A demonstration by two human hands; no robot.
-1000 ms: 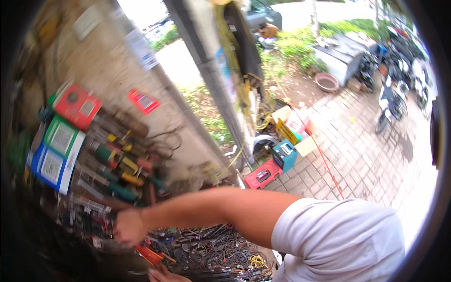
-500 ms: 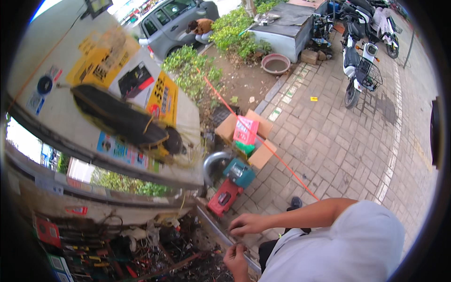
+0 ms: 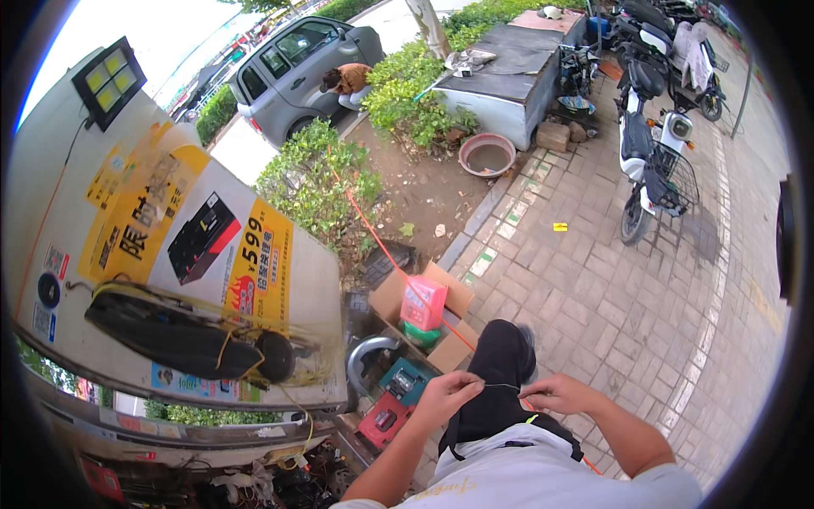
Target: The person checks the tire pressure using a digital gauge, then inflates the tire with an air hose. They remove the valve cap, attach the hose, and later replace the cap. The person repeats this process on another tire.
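Note:
A short, thin, pale wire [image 3: 502, 386] runs almost straight across the gap between my two hands, above my dark trouser leg [image 3: 498, 360]. Its left end is pinched between the thumb and fingers of my left hand [image 3: 451, 397]. The fingertips of my right hand [image 3: 551, 395] close on the other end. Both hands are held in front of my white shirt, roughly level with each other. Left of my left hand sit a red case [image 3: 385, 420] and a teal machine [image 3: 409, 382] with a curved grey metal handle.
An open cardboard box [image 3: 458, 339] holds a pink package [image 3: 424, 302]. An orange cord [image 3: 373, 225] crosses the scene. A poster-covered panel [image 3: 318, 365] stands left, above a cluttered tool bench [image 3: 280, 483]. White scooters [image 3: 638, 140] and a person crouching beside a grey car [image 3: 346, 81] are farther off.
My hands have moved right, away from the bench edge, and up in front of me, now with the wire between them. The view has swung, and my leg has come forward.

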